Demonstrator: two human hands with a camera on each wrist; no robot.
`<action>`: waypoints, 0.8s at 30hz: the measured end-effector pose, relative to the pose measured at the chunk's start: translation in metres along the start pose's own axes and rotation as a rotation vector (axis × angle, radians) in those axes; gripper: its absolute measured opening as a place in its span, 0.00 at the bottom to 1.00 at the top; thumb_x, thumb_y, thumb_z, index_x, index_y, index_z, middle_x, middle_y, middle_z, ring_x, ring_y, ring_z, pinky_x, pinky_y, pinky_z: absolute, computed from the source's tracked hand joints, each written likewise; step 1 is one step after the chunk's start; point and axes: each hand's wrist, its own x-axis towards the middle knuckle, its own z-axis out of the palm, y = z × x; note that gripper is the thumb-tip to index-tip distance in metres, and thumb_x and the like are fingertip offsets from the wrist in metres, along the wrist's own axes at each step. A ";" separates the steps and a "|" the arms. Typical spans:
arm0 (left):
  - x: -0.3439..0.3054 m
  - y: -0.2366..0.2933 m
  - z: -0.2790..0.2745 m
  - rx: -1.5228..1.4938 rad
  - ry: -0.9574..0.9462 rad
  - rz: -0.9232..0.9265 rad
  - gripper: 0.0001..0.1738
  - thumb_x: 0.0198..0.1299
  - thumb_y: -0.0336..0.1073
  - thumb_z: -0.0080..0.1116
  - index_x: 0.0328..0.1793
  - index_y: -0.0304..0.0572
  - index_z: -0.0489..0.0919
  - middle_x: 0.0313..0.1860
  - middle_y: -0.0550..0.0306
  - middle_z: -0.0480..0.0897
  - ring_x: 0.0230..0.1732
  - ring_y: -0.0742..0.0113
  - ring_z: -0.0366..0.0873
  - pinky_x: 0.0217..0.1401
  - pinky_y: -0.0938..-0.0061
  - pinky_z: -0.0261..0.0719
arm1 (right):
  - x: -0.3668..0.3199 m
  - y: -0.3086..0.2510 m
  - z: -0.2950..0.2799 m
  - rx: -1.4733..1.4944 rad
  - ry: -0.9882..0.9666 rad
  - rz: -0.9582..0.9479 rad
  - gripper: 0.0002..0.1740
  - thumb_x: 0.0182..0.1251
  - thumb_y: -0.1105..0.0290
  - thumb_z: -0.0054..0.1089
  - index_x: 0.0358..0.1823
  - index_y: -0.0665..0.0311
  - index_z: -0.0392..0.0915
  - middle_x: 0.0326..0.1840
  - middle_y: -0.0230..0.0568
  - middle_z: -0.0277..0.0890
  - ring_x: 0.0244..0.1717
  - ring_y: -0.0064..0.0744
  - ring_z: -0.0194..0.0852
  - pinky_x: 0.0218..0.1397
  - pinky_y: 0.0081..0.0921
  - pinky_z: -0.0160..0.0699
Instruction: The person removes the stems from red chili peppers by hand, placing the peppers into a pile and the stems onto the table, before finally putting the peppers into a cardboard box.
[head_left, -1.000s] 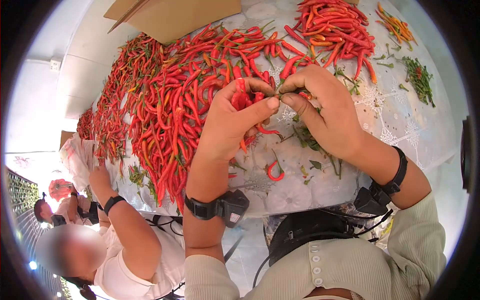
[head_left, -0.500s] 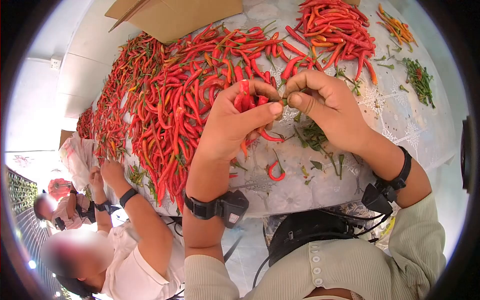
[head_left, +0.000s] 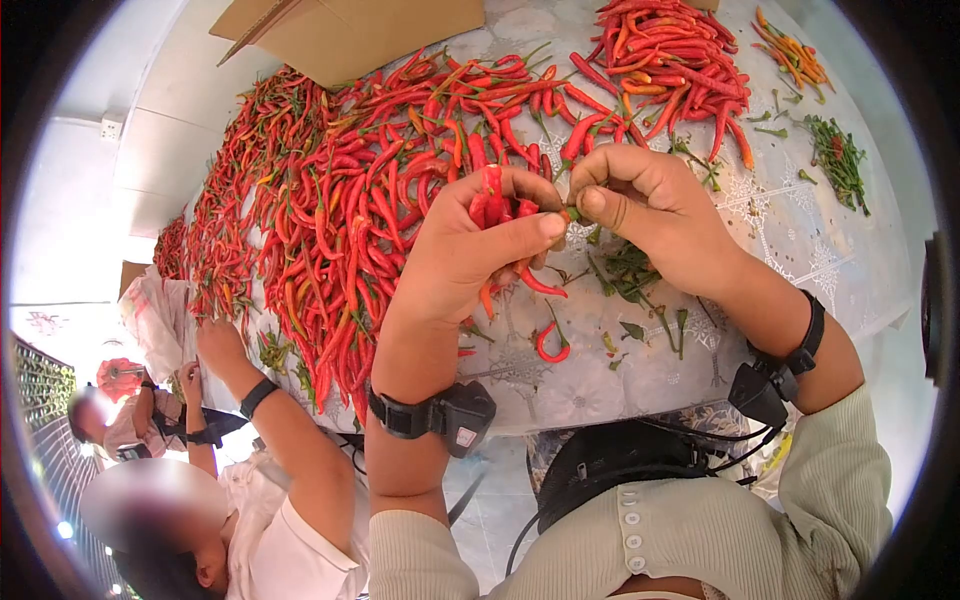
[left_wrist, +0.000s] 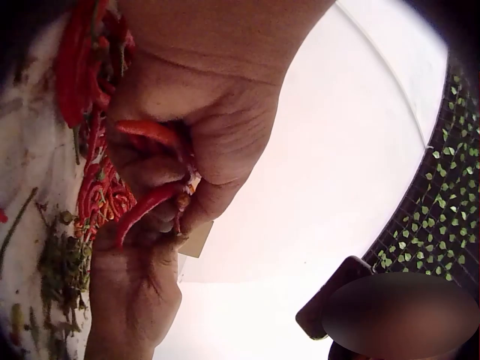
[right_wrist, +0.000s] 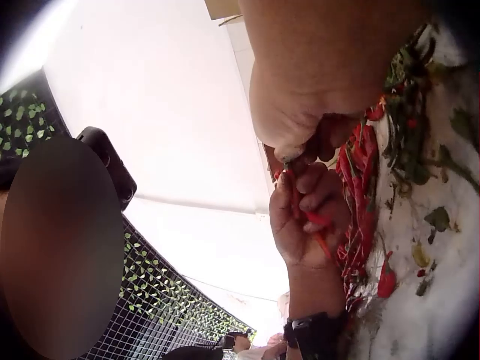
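Note:
My left hand (head_left: pixel 478 245) grips a small bunch of red chillies (head_left: pixel 497 208) above the table; the bunch (left_wrist: pixel 146 202) shows inside the curled fingers in the left wrist view. My right hand (head_left: pixel 640 205) pinches a green stem (head_left: pixel 571 213) at the top of one of those chillies, thumb and forefinger meeting the left thumb. In the right wrist view the right fingers (right_wrist: pixel 300 146) hold the stem above the left hand (right_wrist: pixel 307 217). A heap of pulled green stems (head_left: pixel 625 270) lies on the cloth under my hands.
A wide spread of red chillies (head_left: pixel 330 200) covers the patterned tablecloth (head_left: pixel 800 260), with a second pile (head_left: pixel 670 55) far right. A cardboard box (head_left: pixel 350 30) sits at the back. One loose chilli (head_left: pixel 548 342) lies near the front edge. Another person's arm (head_left: pixel 270 420) reaches in from the left.
My hands have stayed together, shifting slightly as the right hand works the stem. The other person's arm at left has moved along the table edge.

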 end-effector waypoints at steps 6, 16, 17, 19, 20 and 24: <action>0.000 0.000 0.000 0.033 0.024 -0.005 0.12 0.52 0.34 0.65 0.41 0.39 0.77 0.25 0.61 0.79 0.20 0.81 0.72 0.16 0.89 0.62 | 0.001 0.005 0.001 0.123 -0.019 0.052 0.13 0.67 0.63 0.53 0.38 0.68 0.75 0.29 0.25 0.68 0.31 0.13 0.61 0.35 0.17 0.64; 0.002 0.000 0.001 -0.143 -0.023 -0.027 0.11 0.56 0.32 0.58 0.43 0.37 0.74 0.27 0.59 0.78 0.21 0.79 0.71 0.19 0.87 0.65 | 0.001 0.009 0.002 0.188 0.012 0.041 0.14 0.70 0.59 0.49 0.39 0.64 0.72 0.31 0.24 0.68 0.34 0.14 0.62 0.38 0.15 0.63; 0.003 0.000 -0.002 -0.145 -0.041 -0.035 0.10 0.56 0.32 0.57 0.43 0.36 0.74 0.27 0.58 0.78 0.21 0.79 0.71 0.19 0.86 0.65 | 0.001 0.007 0.002 0.177 0.011 0.048 0.14 0.70 0.58 0.49 0.39 0.63 0.71 0.33 0.24 0.68 0.35 0.15 0.63 0.40 0.15 0.64; 0.002 0.002 -0.007 -0.176 -0.041 -0.016 0.10 0.58 0.33 0.55 0.43 0.37 0.74 0.26 0.59 0.77 0.21 0.78 0.70 0.18 0.86 0.65 | 0.003 0.007 0.001 0.258 0.167 0.100 0.13 0.69 0.60 0.50 0.37 0.63 0.73 0.30 0.23 0.68 0.33 0.13 0.63 0.37 0.15 0.63; 0.001 0.004 -0.008 -0.206 -0.024 0.011 0.09 0.59 0.33 0.53 0.44 0.37 0.73 0.26 0.59 0.77 0.21 0.78 0.69 0.18 0.86 0.64 | 0.004 0.007 0.001 0.298 0.245 0.126 0.12 0.69 0.62 0.50 0.36 0.64 0.73 0.29 0.23 0.68 0.32 0.12 0.62 0.36 0.15 0.63; 0.005 0.003 -0.017 -0.610 -0.022 0.072 0.09 0.62 0.34 0.49 0.46 0.39 0.72 0.28 0.61 0.74 0.22 0.77 0.67 0.16 0.87 0.62 | 0.004 0.009 -0.010 0.016 0.224 -0.006 0.07 0.63 0.68 0.53 0.35 0.63 0.74 0.29 0.28 0.72 0.33 0.19 0.68 0.39 0.20 0.67</action>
